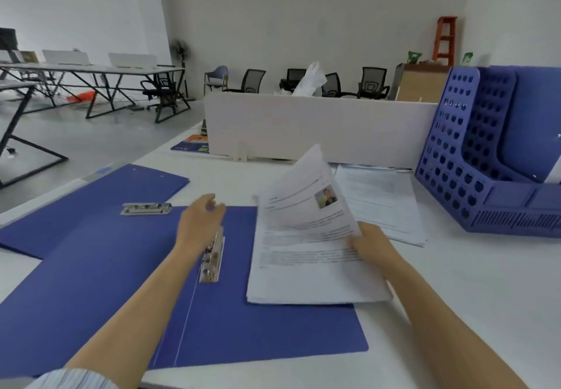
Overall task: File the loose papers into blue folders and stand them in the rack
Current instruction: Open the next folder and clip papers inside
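I note filing under way: right hand (372, 244) pinches the papers (306, 237) over the open folder (243, 322); left hand (202, 221), empty, loosely open, lies at the clip (212, 256). Next, lift clip.

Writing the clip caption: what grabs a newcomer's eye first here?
The open blue folder spread across the near desk, its metal clip under the left hand. Right beside it, the right hand lifts the top sheets of a paper stack lying on the folder. At far right stands the blue perforated rack.
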`<action>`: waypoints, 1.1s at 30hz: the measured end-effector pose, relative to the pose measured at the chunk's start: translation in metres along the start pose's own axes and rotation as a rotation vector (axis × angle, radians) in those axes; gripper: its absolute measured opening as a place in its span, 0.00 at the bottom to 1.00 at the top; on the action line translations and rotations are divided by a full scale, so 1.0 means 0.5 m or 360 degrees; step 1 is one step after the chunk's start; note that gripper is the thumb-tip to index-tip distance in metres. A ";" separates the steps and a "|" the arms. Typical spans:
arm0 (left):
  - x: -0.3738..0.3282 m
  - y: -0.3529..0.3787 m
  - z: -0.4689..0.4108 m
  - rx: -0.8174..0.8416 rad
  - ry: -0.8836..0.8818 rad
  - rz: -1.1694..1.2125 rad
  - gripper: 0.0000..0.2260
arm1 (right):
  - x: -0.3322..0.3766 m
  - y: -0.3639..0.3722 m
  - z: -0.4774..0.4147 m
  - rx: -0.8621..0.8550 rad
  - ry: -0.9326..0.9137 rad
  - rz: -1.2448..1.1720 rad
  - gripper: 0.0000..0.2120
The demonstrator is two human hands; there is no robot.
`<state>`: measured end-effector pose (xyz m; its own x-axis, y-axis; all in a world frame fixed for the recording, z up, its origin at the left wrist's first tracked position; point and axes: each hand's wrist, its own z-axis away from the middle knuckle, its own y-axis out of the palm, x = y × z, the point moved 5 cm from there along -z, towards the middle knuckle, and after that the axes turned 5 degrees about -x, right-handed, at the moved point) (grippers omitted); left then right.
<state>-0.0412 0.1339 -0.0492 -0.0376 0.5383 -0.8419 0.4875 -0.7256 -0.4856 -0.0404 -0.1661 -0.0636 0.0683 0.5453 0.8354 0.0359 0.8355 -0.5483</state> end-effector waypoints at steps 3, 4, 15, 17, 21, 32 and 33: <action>0.034 -0.032 -0.013 -0.0155 0.0060 -0.0422 0.17 | -0.023 -0.034 -0.002 -0.0099 0.0049 0.0097 0.15; 0.050 -0.034 -0.013 -0.0159 0.0024 -0.0524 0.17 | -0.025 -0.038 0.000 -0.0126 0.0075 0.0095 0.15; 0.106 -0.027 -0.012 -0.0089 -0.0099 -0.0565 0.15 | 0.032 0.075 0.052 0.0117 0.0194 -0.0491 0.11; 0.108 -0.030 -0.013 -0.0094 -0.0108 -0.0550 0.15 | 0.035 0.075 0.054 0.0055 0.0179 -0.0527 0.11; 0.103 -0.026 -0.011 -0.0090 -0.0102 -0.0561 0.15 | 0.031 0.072 0.055 -0.0017 0.0196 -0.0578 0.11; 0.107 -0.026 -0.009 -0.0085 -0.0114 -0.0557 0.14 | 0.012 0.107 0.054 0.0310 0.0311 -0.0361 0.13; 0.107 -0.026 -0.009 -0.0085 -0.0116 -0.0557 0.14 | 0.009 0.106 0.052 0.0325 0.0310 -0.0329 0.13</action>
<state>-0.0456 0.1740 -0.0868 -0.2713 0.7167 -0.6425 0.4789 -0.4786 -0.7360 -0.0639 -0.1174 -0.0880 0.2703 0.3562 0.8944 -0.1299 0.9340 -0.3328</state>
